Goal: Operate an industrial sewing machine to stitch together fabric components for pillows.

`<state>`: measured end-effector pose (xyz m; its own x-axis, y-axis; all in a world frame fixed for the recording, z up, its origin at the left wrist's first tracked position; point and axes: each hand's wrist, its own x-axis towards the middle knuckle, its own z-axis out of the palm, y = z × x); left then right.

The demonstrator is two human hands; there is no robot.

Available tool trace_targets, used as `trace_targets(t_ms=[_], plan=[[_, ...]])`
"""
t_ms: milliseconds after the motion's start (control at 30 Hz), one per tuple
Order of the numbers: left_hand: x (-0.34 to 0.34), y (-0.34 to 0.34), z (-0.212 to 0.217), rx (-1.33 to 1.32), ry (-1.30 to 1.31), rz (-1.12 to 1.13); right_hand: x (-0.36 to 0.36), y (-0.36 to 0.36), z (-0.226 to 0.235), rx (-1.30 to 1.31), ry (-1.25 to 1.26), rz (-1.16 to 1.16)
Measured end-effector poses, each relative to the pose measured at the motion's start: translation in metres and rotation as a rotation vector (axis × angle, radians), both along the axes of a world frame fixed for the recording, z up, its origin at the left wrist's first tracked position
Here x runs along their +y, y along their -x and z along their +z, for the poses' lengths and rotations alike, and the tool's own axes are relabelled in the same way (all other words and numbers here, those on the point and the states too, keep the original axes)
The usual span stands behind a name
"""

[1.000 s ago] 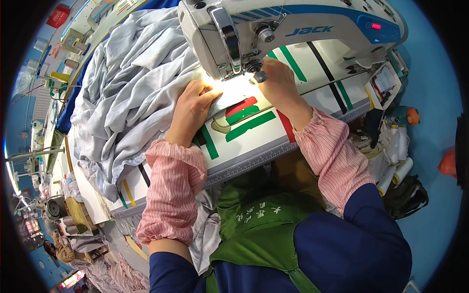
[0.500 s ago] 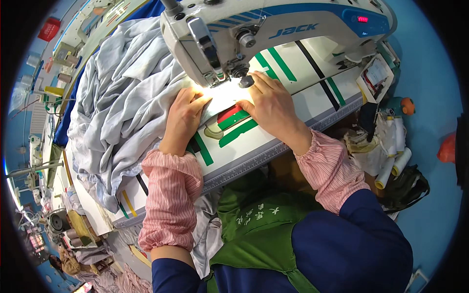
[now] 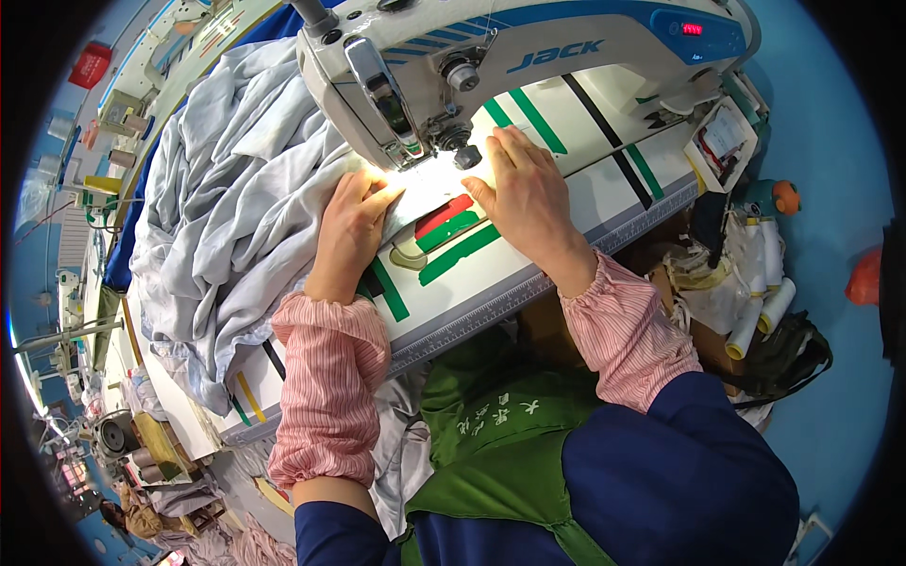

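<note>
A white and blue sewing machine [image 3: 528,57] stands on a white table [image 3: 566,189] marked with green, red and black tape strips. My left hand [image 3: 349,231] lies flat on pale grey fabric [image 3: 226,217] just left of the lit needle area. My right hand [image 3: 524,193] presses flat on a light piece of cloth under the machine head, fingers toward the presser foot. Both forearms wear pink striped sleeve covers. The needle itself is hidden by glare.
The grey fabric piles over the table's left side and hangs off its edge. White thread cones [image 3: 760,311] and a dark bag [image 3: 783,358] sit right of the table. Other workstations [image 3: 104,123] line the far left. A small control panel [image 3: 722,141] sits at the machine's right end.
Both hands have stayed flat on the cloth by the needle; my right hand has edged slightly forward toward the presser foot. The view has shifted a little.
</note>
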<state>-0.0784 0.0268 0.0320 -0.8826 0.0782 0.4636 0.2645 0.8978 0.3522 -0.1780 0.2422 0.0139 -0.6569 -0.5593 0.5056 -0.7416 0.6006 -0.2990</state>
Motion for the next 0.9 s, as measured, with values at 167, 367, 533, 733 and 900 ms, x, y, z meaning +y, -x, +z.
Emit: trace_targets(t_ms=[167, 367, 533, 733, 900], plan=[[0.0002, 0.0008, 0.0000, -0.005, 0.017, 0.001, -0.0008, 0.0000, -0.0014, -0.019, -0.018, -0.023], [0.0001, 0.0010, 0.0006, -0.014, 0.014, 0.003, -0.0018, 0.0002, -0.0008, -0.019, -0.012, -0.025], [0.0018, 0.0004, 0.0021, -0.041, 0.034, 0.014, -0.0006, -0.0003, 0.0002, -0.022, -0.024, -0.025], [0.0000, 0.0007, 0.0017, -0.026, 0.046, 0.000, -0.0010, -0.0013, 0.0010, -0.036, -0.033, -0.025], [-0.0019, 0.0040, 0.0018, -0.004, 0.063, 0.009, -0.0012, 0.0004, 0.0018, -0.035, -0.056, -0.018]])
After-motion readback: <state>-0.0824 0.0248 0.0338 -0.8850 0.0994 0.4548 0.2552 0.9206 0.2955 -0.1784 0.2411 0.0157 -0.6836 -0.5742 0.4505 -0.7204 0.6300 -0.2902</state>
